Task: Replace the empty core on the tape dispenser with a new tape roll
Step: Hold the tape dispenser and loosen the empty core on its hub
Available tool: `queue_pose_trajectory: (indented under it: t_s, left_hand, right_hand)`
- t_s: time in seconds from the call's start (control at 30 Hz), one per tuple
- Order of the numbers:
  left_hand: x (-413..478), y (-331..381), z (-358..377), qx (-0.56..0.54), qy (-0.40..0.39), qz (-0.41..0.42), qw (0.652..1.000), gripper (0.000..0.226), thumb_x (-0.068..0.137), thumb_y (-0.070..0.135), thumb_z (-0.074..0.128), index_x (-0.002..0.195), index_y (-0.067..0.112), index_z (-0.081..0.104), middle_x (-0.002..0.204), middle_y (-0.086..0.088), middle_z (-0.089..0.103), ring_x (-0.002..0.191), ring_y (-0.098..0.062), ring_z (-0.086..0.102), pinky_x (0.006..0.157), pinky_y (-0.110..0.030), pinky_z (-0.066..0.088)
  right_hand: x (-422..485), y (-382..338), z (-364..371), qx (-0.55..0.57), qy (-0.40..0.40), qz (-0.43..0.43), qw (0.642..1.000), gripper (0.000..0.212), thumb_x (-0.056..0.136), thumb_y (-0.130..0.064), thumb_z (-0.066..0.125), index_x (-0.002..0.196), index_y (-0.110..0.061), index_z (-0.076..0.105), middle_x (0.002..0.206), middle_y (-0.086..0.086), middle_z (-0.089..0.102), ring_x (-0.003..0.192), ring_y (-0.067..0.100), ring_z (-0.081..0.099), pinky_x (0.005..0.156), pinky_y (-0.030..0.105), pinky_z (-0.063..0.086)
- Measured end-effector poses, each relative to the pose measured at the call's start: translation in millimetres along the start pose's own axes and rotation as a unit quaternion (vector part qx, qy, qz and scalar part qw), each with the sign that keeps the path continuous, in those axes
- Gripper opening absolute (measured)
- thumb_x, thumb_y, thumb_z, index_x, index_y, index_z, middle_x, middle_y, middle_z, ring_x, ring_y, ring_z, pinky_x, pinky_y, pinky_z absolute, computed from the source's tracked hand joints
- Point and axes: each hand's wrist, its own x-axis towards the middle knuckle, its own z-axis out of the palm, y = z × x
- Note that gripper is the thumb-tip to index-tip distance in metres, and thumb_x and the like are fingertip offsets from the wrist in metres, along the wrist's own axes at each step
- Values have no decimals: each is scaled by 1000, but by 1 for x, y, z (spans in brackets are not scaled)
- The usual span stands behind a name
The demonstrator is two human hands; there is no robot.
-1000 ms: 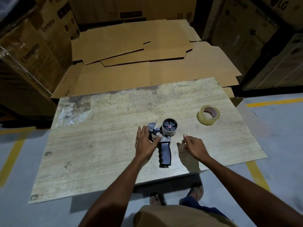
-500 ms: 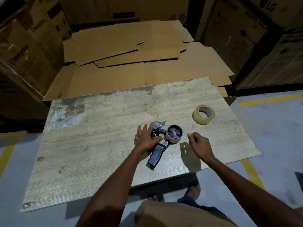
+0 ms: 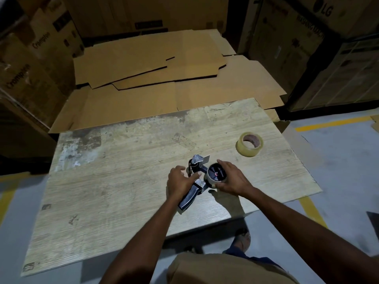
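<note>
A black hand-held tape dispenser (image 3: 194, 188) lies on the wooden board (image 3: 114, 181), its handle pointing toward me. My left hand (image 3: 180, 182) holds the dispenser's frame just above the handle, thumb across the metal. My right hand (image 3: 231, 179) grips the empty core (image 3: 216, 175) on the dispenser's black wheel, fingers curled round its rim. A new roll of clear tape (image 3: 249, 143) lies flat on the board to the far right, apart from both hands.
Flattened cardboard sheets (image 3: 155, 78) lie on the floor beyond the board. Tall printed cartons (image 3: 303, 37) stand at the right and more cartons (image 3: 30, 58) at the left. Grey floor with yellow lines (image 3: 330, 124) surrounds the board. My feet (image 3: 242, 239) are at its near edge.
My right hand has moved left from beside the dispenser onto the core and closed round it. The dispenser's handle has swung to point down-left under my left hand.
</note>
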Motion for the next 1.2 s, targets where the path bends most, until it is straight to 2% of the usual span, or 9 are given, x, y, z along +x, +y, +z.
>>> queue_pose_trajectory:
  t_s: [0.13,0.33,0.63,0.73,0.83,0.97,1.03,1.13,1.2]
  left_hand:
    - [-34,5,15,62,32,-77,995,78,80,93,39,81,18,61,81,0,69,73,-20,66,60,-32,46]
    - [-35,7,15,132,62,-33,989,83,88,89,33,55,16,53,59,-2,61,56,-21,59,51,-28,36]
    - [16,14,11,143,85,-15,986,86,82,96,30,55,17,51,57,0,57,59,-23,57,53,-30,38]
    - [21,23,20,140,130,-34,981,84,82,94,33,78,17,67,78,1,69,75,-24,65,64,-36,53]
    - [22,38,32,100,189,-55,975,80,87,86,44,115,16,70,113,-4,72,103,-28,68,83,-41,55]
    - [34,64,38,48,170,-118,977,83,87,86,43,124,16,65,125,-6,67,112,-29,65,85,-39,51]
    - [43,75,40,30,158,-154,975,83,86,88,44,118,14,67,118,-7,70,106,-29,66,78,-37,49]
    - [55,81,48,99,140,-175,970,88,85,91,37,79,9,68,81,-6,68,72,-26,63,63,-35,49]
    - [59,82,52,126,146,-199,961,94,83,94,32,67,8,65,69,-6,63,61,-23,57,56,-31,45]
  right_hand:
    - [2,-3,5,13,24,19,999,106,73,-46,88,158,-16,31,145,10,49,134,28,45,107,35,41]
    - [2,-2,7,29,42,38,998,109,66,-53,87,155,-15,36,137,10,51,132,27,45,104,36,44]
    - [25,1,-5,82,40,-12,996,86,72,-39,86,144,-11,48,132,12,53,128,28,48,101,35,44]
    - [31,7,-7,93,42,-19,995,86,73,-44,79,145,-9,46,136,14,52,130,30,46,102,38,44]
    - [39,15,-4,99,34,-10,994,99,73,-48,81,152,-9,37,142,12,48,134,29,43,106,38,43]
    - [52,23,2,114,22,-18,993,111,67,-50,89,155,-9,35,142,9,48,134,26,43,108,35,41]
    - [59,31,6,125,31,-33,991,108,66,-50,90,152,-10,40,139,8,51,131,25,46,106,34,43]
    - [66,40,10,134,46,-59,988,100,64,-48,89,147,-11,45,135,6,54,126,23,49,103,38,48]
    - [69,45,13,152,58,-70,984,98,64,-45,88,146,-11,46,133,6,54,125,23,50,102,39,49]
